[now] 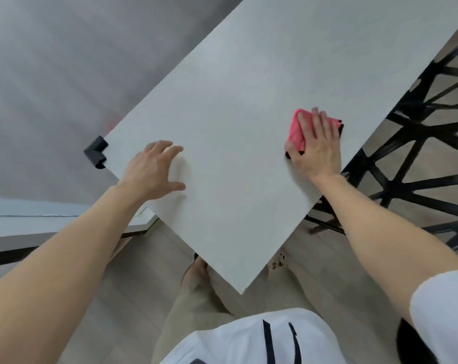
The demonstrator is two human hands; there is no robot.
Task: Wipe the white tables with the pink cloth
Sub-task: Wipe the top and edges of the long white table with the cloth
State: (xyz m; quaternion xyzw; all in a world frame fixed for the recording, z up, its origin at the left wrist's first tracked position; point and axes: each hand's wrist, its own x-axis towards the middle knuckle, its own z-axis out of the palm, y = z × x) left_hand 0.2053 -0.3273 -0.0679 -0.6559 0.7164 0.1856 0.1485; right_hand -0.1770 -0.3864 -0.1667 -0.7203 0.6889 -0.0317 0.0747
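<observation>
A long white table point(238, 106) runs diagonally from the near corner up to the far right. The pink cloth point(296, 134) lies bunched near the table's right edge. My right hand point(314, 143) lies flat on top of it, fingers straight and spread, pressing it onto the surface. Only the cloth's left part and a strip at the fingertips show. My left hand point(154, 170) rests on the table near the left edge, fingers spread and relaxed, holding nothing.
A black corner guard point(96, 155) caps the table's left corner. Black lattice chairs point(417, 158) stand close along the right edge. Part of another table point(38, 227) sits low at the left. A grey wall lies beyond; my legs stand at the near corner.
</observation>
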